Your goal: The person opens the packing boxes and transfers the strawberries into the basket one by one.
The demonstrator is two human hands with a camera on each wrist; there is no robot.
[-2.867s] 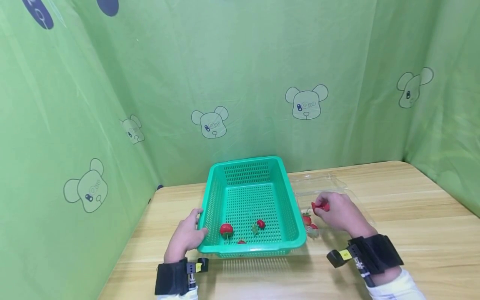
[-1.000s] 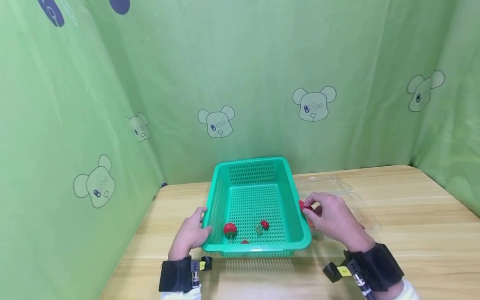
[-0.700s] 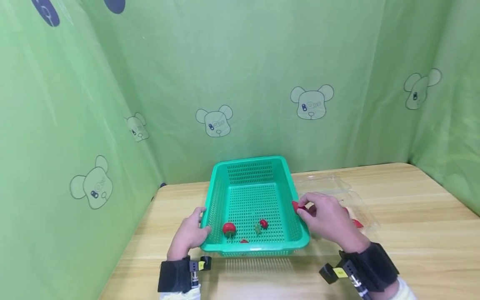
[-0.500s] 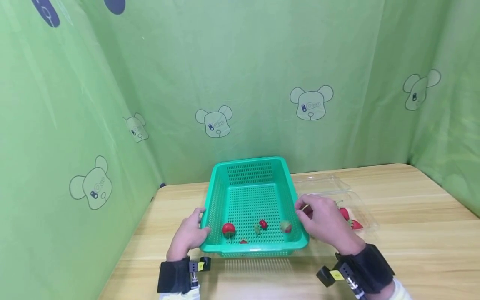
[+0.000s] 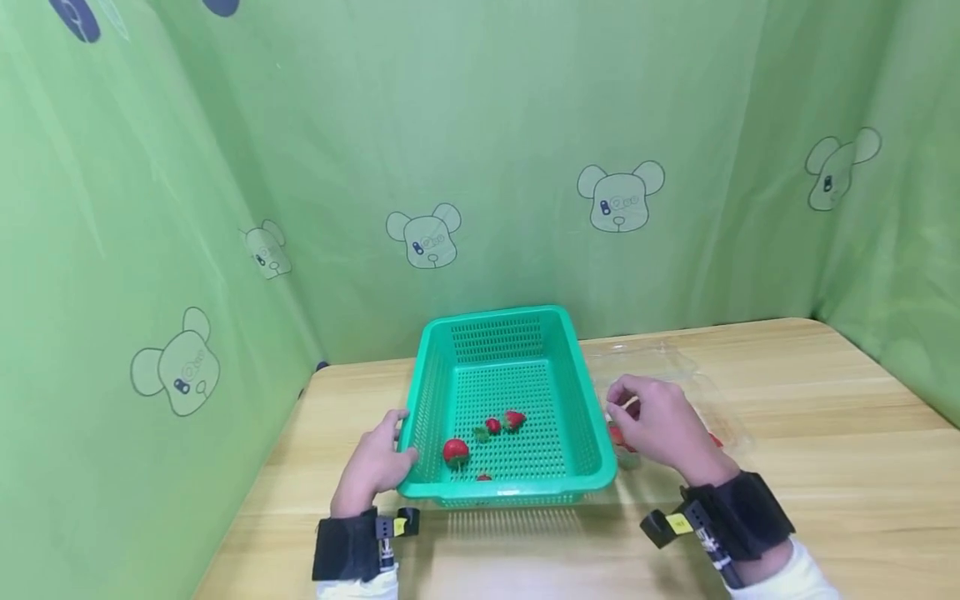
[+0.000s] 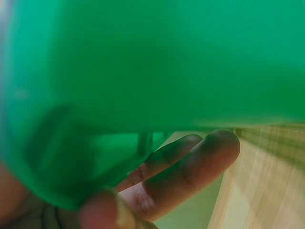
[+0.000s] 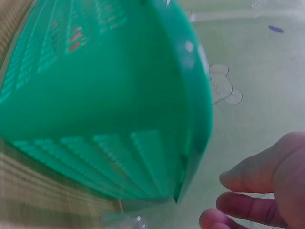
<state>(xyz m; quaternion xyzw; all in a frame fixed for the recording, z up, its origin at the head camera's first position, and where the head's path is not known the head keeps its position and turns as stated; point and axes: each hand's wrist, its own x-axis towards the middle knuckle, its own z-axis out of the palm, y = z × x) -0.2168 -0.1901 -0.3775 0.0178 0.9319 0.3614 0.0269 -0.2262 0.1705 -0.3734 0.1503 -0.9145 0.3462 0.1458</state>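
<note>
My left hand [image 5: 375,461] grips the left rim of a green perforated plastic basket [image 5: 517,492]. In the left wrist view, the thumb lies on one side of the basket's edge [image 6: 143,67] and the fingers [image 6: 186,179] reach beyond it. Inside the basket are a large strawberry [image 5: 455,452], a strawberry [image 5: 513,420] beside a small red one [image 5: 492,426], and a partly hidden red one [image 5: 483,477]. My right hand [image 5: 656,421] hovers just right of the basket, over strawberries [image 5: 618,437] in a clear plastic box. Its fingers are relaxed and apart, holding nothing in the right wrist view.
The clear box's lid [image 5: 637,361] lies folded back behind the right hand. A green leafy bit [image 5: 481,434] sits by the small strawberry. The wooden table [image 5: 840,417] reaches back to a green curtain [image 5: 510,167].
My right hand has let go of a strawberry over the basket's right rim. That strawberry has rolled left to the small one. The right hand has drawn back slightly; the left keeps its grip.
</note>
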